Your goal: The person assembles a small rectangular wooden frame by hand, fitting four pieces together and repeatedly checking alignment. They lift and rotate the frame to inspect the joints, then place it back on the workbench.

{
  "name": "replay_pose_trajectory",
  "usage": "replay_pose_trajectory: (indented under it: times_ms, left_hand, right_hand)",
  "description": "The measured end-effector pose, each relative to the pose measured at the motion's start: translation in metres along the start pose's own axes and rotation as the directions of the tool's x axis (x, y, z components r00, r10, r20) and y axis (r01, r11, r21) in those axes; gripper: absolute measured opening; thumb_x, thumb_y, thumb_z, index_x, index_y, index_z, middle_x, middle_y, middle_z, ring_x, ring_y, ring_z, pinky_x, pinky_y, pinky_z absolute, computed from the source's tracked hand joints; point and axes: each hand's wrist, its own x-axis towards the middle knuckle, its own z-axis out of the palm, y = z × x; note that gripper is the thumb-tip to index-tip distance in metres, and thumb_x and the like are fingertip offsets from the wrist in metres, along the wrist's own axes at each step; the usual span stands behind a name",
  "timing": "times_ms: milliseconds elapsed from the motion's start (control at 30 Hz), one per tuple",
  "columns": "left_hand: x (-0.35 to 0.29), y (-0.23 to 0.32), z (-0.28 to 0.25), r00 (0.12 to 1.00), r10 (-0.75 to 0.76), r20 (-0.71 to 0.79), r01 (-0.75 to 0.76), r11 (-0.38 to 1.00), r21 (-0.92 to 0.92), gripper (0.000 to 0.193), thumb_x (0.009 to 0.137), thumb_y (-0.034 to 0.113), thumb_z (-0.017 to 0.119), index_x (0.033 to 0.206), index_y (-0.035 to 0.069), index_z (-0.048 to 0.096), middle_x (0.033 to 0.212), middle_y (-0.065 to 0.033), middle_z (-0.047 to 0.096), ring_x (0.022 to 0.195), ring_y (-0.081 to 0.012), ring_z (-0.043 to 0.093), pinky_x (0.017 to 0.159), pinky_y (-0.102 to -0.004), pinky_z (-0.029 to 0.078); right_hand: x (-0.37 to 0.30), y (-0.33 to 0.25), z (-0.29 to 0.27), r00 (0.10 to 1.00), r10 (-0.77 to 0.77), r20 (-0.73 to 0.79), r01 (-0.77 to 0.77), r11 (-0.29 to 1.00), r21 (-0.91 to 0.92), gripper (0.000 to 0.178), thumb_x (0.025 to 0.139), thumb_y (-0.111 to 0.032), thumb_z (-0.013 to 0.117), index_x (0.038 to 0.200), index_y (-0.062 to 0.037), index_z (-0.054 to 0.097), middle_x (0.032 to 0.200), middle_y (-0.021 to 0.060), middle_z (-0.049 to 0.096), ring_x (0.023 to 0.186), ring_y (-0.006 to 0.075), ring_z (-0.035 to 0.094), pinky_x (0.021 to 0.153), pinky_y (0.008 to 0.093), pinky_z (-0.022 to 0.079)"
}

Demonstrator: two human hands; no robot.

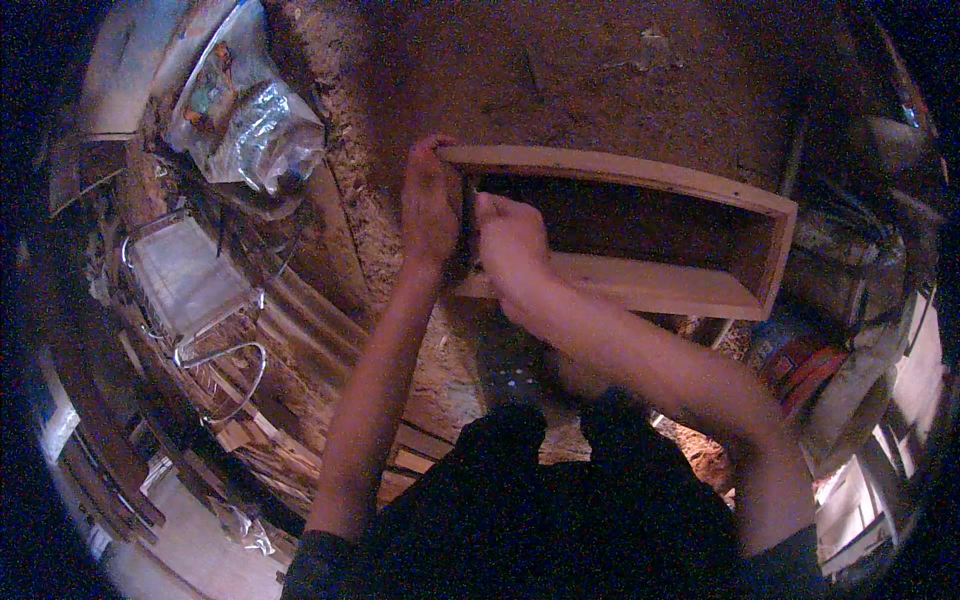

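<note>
A long, shallow wooden box [690,290] with pale edges and a dark inside lies across the middle of the view, its right end tilted a little toward me. My left hand [432,210] is against the outside of its left end, with fingers bent around the far corner. Inside, close to that same end, is my right hand [512,235], its fingers curled together. Whatever they may pinch is too small and dark to make out.
A chair with a pale seat and metal frame [180,270] stands at left. Beyond it is a crumpled clear plastic bag [265,135]. Wooden boards [300,310] lie left of my left arm. Blue and red round objects [800,365] sit at right.
</note>
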Motion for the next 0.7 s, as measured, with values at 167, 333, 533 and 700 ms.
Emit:
replay_pose_trajectory:
  times_ms: [167,333,533,700]
  left_hand:
    - [-0.002,-0.005,0.005,1.000,-0.009,-0.001,0.009,0.998,-0.068,0.048,0.110,0.039,0.028,0.121,0.002,0.056,0.112,-0.0179,0.059,0.106,-0.0331,0.057,0.100,-0.0413,0.041]
    - [-0.002,0.003,-0.001,0.998,-0.034,0.044,0.032,0.998,0.053,0.045,0.109,0.035,0.028,0.122,0.001,0.056,0.116,-0.0206,0.059,0.109,-0.0368,0.058,0.100,-0.0425,0.042]
    - [-0.007,0.015,-0.010,0.950,0.313,0.007,-0.276,0.827,0.490,0.041,0.108,0.030,0.030,0.125,0.003,0.056,0.121,-0.0206,0.059,0.113,-0.0394,0.056,0.101,-0.0447,0.042]
    - [-0.010,0.004,-0.009,0.960,0.277,-0.029,-0.249,0.900,0.358,0.039,0.108,0.028,0.032,0.128,0.003,0.055,0.123,-0.0209,0.058,0.117,-0.0378,0.055,0.104,-0.0438,0.041]
  right_hand:
    - [-0.007,0.021,-0.034,0.969,0.215,0.122,-0.244,0.746,0.620,0.027,0.107,-0.023,0.046,0.110,-0.0036,0.065,0.094,0.0099,0.067,0.087,0.0220,0.065,0.075,0.0399,0.053]
    - [0.044,0.075,-0.038,0.988,0.154,0.023,-0.126,0.697,0.706,0.026,0.106,-0.020,0.046,0.118,-0.0011,0.059,0.097,0.0129,0.065,0.091,0.0241,0.064,0.083,0.0386,0.054]
    - [0.094,0.133,-0.047,0.713,-0.700,-0.039,0.614,0.650,-0.448,0.025,0.100,-0.009,0.055,0.119,0.0063,0.056,0.099,0.0169,0.066,0.087,0.0269,0.065,0.085,0.0386,0.055]
    - [0.048,0.097,-0.199,0.990,0.042,-0.132,0.026,0.878,0.478,0.022,0.102,-0.010,0.047,0.118,0.0037,0.053,0.110,0.0191,0.062,0.102,0.0289,0.061,0.096,0.0431,0.051]
